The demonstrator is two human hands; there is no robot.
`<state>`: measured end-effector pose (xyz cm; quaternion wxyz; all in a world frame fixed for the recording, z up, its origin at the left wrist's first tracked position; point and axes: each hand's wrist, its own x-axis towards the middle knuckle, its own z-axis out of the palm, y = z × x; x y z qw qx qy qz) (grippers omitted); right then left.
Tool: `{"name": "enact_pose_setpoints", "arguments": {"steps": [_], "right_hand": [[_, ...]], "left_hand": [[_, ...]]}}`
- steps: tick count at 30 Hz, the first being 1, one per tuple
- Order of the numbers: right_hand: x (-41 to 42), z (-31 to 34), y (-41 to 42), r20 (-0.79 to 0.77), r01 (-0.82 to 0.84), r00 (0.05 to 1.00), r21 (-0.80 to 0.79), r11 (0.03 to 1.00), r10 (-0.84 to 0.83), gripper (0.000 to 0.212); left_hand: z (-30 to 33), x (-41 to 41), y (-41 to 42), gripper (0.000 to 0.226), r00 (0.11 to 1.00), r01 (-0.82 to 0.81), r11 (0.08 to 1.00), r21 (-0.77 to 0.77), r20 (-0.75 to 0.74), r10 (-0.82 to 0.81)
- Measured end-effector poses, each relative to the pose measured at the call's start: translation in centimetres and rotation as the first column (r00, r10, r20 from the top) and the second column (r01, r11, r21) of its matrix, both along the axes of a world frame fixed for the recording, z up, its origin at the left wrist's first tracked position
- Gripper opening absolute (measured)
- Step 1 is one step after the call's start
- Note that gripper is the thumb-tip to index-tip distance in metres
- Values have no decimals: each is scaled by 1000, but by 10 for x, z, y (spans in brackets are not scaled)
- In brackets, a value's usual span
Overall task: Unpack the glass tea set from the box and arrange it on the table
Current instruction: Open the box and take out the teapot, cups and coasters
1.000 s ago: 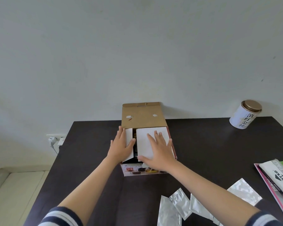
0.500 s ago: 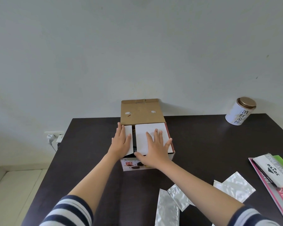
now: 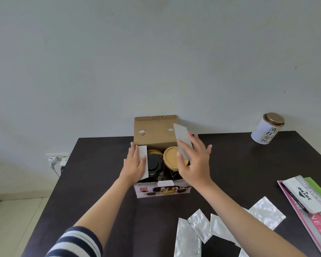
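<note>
Dark table [image 3: 100, 191]; box [image 3: 161, 190] open, hands partly hide contents.

Navy-and-white striped sleeves [image 3: 76, 242]; bare forearms.

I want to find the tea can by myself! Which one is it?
Look at the dark table and follow its far edge to the right corner, by the wall. The tea can stands there alone, tilted in this view. It is the only round thing outside the box: white, with black writing and a gold lid.
</note>
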<state>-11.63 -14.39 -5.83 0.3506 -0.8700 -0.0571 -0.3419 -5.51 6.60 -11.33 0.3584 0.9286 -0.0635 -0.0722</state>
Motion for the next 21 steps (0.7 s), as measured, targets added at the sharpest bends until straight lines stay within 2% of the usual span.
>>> {"name": "enact_pose_setpoints", "arguments": {"steps": [4, 8, 13, 16, 21], "right_hand": [[-4, -5, -38, 146, 88, 986, -37, 995, -81, 30], [-8, -20, -64, 114, 211, 972, -56, 976, -203, 42], [-9, -35, -82, -98, 389, 914, -68, 919, -394, 40], [-12, -41, -78, -287, 474, 825, -122, 872, -488, 42], [-13, -49, -67, -512, 503, 669, -222, 835, -539, 66]], "left_hand": [[1, 0, -2, 63, 1000, -8, 1000, -2, 2, 8], [-1, 1, -2, 64, 1000, -7, 1000, 18, 1, 7], [-2, 1, -3, 65, 1000, -11, 999, 35, 2, 11], [-1, 0, -4, 65, 1000, -14, 999, 36, 8, 14], [0, -1, -3, 65, 1000, -12, 999, 34, 13, 12]]}}
